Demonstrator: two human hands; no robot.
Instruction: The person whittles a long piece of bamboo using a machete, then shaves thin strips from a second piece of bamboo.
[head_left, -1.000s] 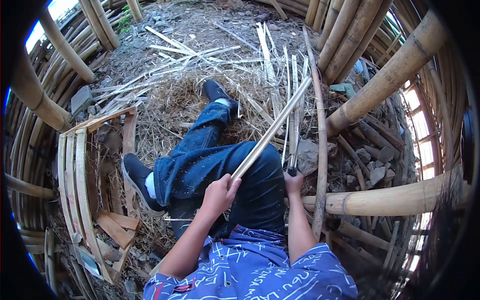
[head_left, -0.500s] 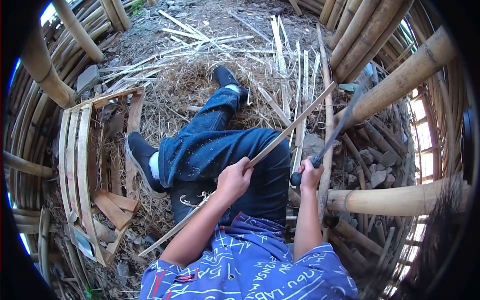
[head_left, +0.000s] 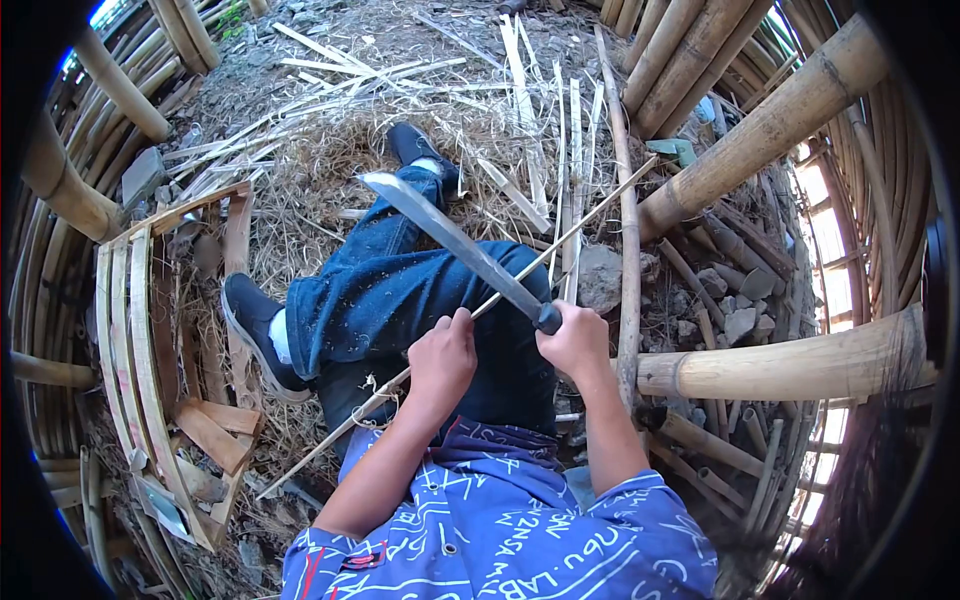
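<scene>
A long thin bamboo strip (head_left: 600, 208) slants across my lap, gripped in my closed left hand (head_left: 443, 358). Its upper end points to the far right and its lower end passes under my left forearm. A curl of shaving clings to the strip near that forearm. My right hand (head_left: 577, 342) is wrapped around the dark handle of a machete (head_left: 462, 246). The machete's blade lies across the strip in this view, just beyond my left hand, its tip pointing up and left over my legs in jeans (head_left: 400, 290).
A wooden slatted crate (head_left: 140, 330) lies to the left. Split strips (head_left: 520, 110) and shavings cover the ground ahead. Thick bamboo poles (head_left: 770, 365) stretch in from the right, with broken stones (head_left: 740, 325) between them.
The machete has swung from pointing up-right to pointing up-left, across the strip. My right hand has come in toward my left hand, and the strip has turned to show a narrower side.
</scene>
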